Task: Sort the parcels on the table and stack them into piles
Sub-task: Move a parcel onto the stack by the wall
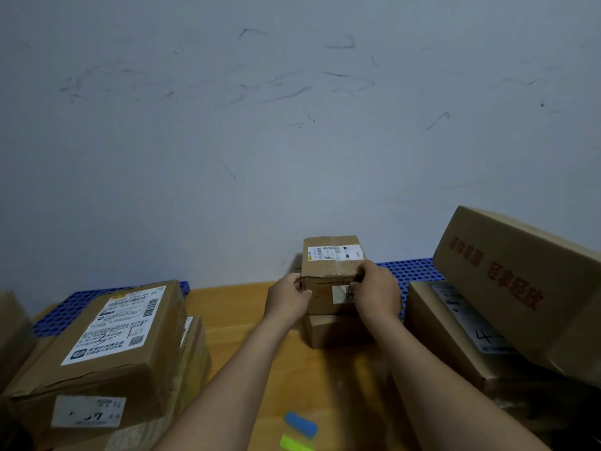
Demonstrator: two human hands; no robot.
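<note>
1. Scuffed grey wall (227, 141) rises behind a wooden table (234, 320).
2. At the table's far edge, a small cardboard parcel (331, 271) sits on a flatter box (335, 332).
3. Left hand (287, 299) and right hand (377, 292) clasp the small parcel's sides, fingers curled around it.
4. More labelled parcels are stacked left (113, 346) and right (461, 330); a long carton (527, 271) leans on the right stack.
</note>
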